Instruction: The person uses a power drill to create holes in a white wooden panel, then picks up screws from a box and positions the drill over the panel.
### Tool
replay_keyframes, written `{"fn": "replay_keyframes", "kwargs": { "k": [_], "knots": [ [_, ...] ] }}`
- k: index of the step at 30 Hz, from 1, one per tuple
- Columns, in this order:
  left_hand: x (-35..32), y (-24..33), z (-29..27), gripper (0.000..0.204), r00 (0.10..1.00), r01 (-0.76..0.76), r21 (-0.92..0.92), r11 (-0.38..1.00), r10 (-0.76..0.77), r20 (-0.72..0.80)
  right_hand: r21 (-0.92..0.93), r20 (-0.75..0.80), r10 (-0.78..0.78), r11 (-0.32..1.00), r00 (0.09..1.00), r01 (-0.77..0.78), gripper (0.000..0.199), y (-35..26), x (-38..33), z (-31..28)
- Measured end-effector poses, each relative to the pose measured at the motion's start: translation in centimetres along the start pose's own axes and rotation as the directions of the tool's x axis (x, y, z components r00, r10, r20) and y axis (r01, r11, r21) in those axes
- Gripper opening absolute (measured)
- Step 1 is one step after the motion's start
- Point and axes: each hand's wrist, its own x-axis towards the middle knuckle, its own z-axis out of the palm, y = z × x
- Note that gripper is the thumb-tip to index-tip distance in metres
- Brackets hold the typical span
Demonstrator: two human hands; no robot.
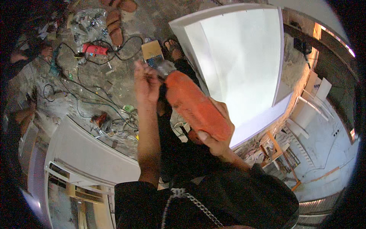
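Observation:
My right hand (218,145) is wrapped round the rear of an orange power tool (194,101), with the thumb lying along its near side. The tool slants up and left to a grey metal head (166,69). Beside that head, my left hand (148,84) is raised with its fingers curled together. They are slightly blurred, and whatever they may pinch is too small to make out. Just beyond the fingertips is a small open box (152,49) with a tan flap and bluish small pieces, partly hidden by the tool's head.
A large white panelled piece (240,53) stands at the right. On the littered floor lie a red power tool (94,49), dark cables (103,95), a clear plastic bag (89,24) and brown sandals (114,28). A white frame (80,179) is at lower left. Another person's limbs (30,55) show at far left.

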Motion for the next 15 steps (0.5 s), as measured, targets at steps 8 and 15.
{"fn": "replay_keyframes", "kwargs": {
  "k": [8, 15],
  "knots": [
    [2.7, -7.1, 12.7, 0.029, 0.984, 0.169, -0.206, 0.964, -0.178, -0.026, 0.045, -0.148, 0.241, 0.971, 0.959, -0.237, 0.071, -0.6, 6.4, -5.7],
    [6.0, -10.4, 12.4, 0.019, 0.995, 0.089, -0.218, 0.972, -0.095, -0.016, 0.112, -0.135, 0.365, 0.929, 0.921, -0.352, 0.066, 0.5, 7.9, -6.8]
  ]
}}
